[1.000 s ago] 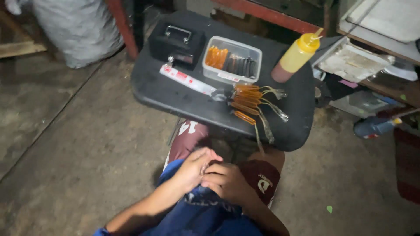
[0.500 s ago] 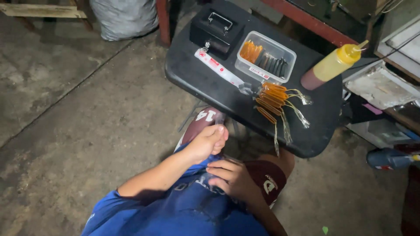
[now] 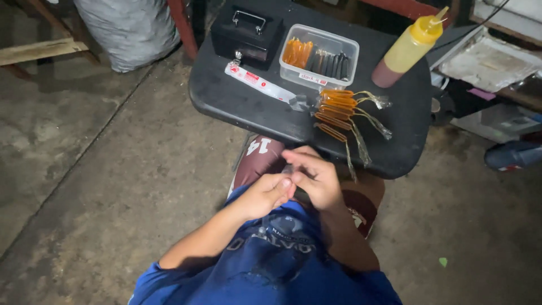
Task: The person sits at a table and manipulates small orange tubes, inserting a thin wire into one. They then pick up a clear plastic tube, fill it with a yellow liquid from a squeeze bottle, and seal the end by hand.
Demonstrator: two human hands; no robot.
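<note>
Over my lap, left hand [image 3: 264, 195] and right hand [image 3: 316, 178] pinch a tiny piece [image 3: 288, 169] (too small to identify); it could slip, far from the orange packets [image 3: 339, 110] at twelve o'clock.

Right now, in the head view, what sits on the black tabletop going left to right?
Black box → white tube → clear tub → orange packets → yellow squeeze bottle. Nearer than the tabletop, the left hand and right hand meet over the lap.
</note>
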